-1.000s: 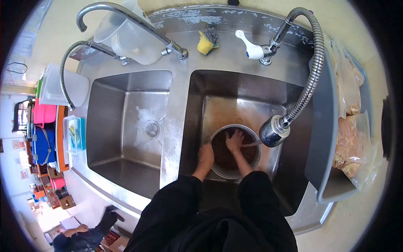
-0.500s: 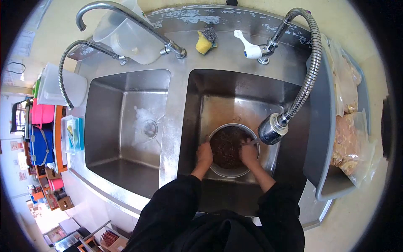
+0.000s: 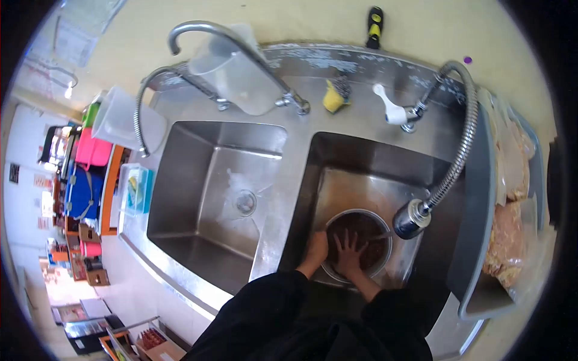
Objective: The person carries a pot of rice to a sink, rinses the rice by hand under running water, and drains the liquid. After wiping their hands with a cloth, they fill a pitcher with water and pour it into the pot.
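Note:
A round metal pot (image 3: 388,260) stands in the right-hand sink basin, with dark brown contents (image 3: 360,224) inside; I cannot make out whether they are grains or liquid. At the pot's left rim, my left hand (image 3: 316,248) is closed on the edge. My right hand (image 3: 349,253) lies inside the pot with its fingers spread over the brown contents, holding nothing. Beside the pot's upper right hangs the sprayer head (image 3: 412,219) of a flexible tap. A thin pale streak (image 3: 382,236) runs between it and the contents, perhaps water.
To the left is a second basin (image 3: 235,162) with foam around its drain. A sponge and scourer (image 3: 336,95) sit on the back ledge near a white tap lever (image 3: 391,109). At right, a grey tub (image 3: 472,240) holds bagged food (image 3: 506,246). Plastic containers (image 3: 241,78) stand at left.
My right hand has moved from the pot's right side to its middle left, fingers now spread. My left hand stays at the left rim. The view has shifted, so everything sits lower and further right.

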Action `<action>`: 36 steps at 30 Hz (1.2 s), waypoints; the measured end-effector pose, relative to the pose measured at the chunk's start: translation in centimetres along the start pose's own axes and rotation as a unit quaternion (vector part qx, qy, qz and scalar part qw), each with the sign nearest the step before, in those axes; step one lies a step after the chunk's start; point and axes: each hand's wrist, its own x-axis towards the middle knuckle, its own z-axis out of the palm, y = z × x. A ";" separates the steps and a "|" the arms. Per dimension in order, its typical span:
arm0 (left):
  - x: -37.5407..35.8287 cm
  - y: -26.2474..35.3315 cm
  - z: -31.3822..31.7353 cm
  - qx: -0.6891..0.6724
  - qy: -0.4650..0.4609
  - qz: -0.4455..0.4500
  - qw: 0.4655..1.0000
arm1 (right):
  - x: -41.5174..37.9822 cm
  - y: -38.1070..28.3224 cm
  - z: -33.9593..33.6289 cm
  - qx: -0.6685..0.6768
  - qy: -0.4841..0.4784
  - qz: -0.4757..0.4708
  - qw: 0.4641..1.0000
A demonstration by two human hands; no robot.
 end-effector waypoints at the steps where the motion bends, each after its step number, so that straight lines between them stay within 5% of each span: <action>1: -0.5 0.7 -0.6 -0.019 0.025 -0.026 0.999 | -0.8 1.2 2.1 -0.070 0.047 -0.018 0.996; 2: -0.4 0.7 -0.5 -0.022 0.027 -0.024 0.999 | -0.7 2.8 4.1 -0.139 0.096 -0.034 0.985; 5: -0.1 0.2 0.5 -0.031 0.043 -0.008 0.999 | 2.0 4.8 4.2 -0.030 -0.047 -0.041 0.998; 8: 0.2 -0.6 1.8 -0.028 0.091 0.030 0.995 | 6.3 8.6 8.0 0.080 -0.012 -0.039 0.996; 12: 0.3 -0.4 2.8 -0.048 0.121 0.024 0.991 | 9.9 11.4 4.8 0.105 -0.097 -0.062 0.988; 14: 0.3 -1.0 4.2 -0.090 0.149 0.043 0.984 | 8.3 9.3 -4.2 0.082 -0.145 -0.084 0.983; 16: 0.6 -2.1 6.2 -0.132 0.227 0.126 0.957 | 7.4 8.0 -5.7 0.157 -0.075 -0.063 0.983; 20: 0.8 -1.2 4.6 -0.205 0.132 0.061 0.968 | 7.9 6.1 2.1 0.157 0.020 -0.051 0.986; 25: 0.3 -0.5 2.9 -0.137 0.125 0.060 0.981 | 4.3 -1.3 3.6 0.034 -0.034 -0.068 0.997; 32: 0.4 -0.8 4.2 -0.146 0.220 0.088 0.961 | 0.7 3.9 -0.7 0.096 -0.212 -0.197 0.952; 35: 1.2 -1.6 6.4 -0.159 0.247 0.093 0.951 | 0.6 7.0 -1.8 0.082 -0.021 0.047 0.995; 36: 1.6 -2.0 7.2 -0.191 0.258 0.100 0.942 | 1.1 8.5 -0.5 0.052 -0.024 0.062 0.996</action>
